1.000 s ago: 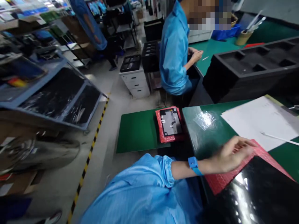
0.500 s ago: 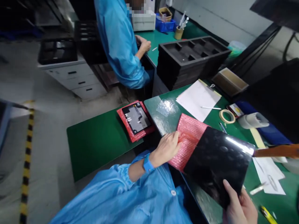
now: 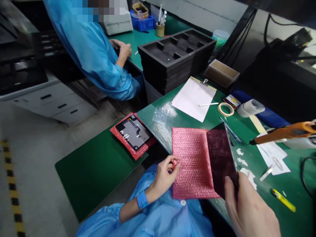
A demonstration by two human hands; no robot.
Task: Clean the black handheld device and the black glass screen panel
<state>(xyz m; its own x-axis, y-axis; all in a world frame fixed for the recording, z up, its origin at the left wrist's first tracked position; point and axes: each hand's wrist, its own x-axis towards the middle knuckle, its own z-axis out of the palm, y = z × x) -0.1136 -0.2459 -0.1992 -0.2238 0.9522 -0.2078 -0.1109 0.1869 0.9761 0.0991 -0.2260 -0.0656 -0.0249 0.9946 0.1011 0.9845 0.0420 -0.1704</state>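
At the lower centre of the frame, we hold a dark panel point(image 3: 221, 158) tilted against pink bubble wrap point(image 3: 191, 161)

Our right hand point(image 3: 251, 204) grips the panel by its near edge, thumb on the face turned toward the wrap and the fingers behind, largely hidden. That hold probably leaves most of the glossy surface untouched. The panel leans at the wrap's right side, whose raised fold runs along it; whether the two touch all the way down, we cannot tell.

Our left hand point(image 3: 163, 179) pinches the wrap's left border between thumb and fingers, likely so that the light sheet does not slide about. The wrap spreads partly over the green bench point(image 3: 261, 201) and partly past its edge, toward our lap, which seems to put it within easy reach of both hands.

Left of centre, a second panel point(image 3: 138, 135) lies grey side up on its own pink wrap point(image 3: 123, 144), at the end of a lower green board point(image 3: 98, 168); the padding presumably guards its face.

Right of centre, an orange tool point(image 3: 283, 133), a tape roll point(image 3: 219, 108) and a blue pen point(image 3: 230, 130) sit beyond the panel, perhaps so the near edge stays free for handling. A yellow cutter point(image 3: 283, 200) lies at lower right, and a clipboard point(image 3: 194, 98) rests above the wrap.
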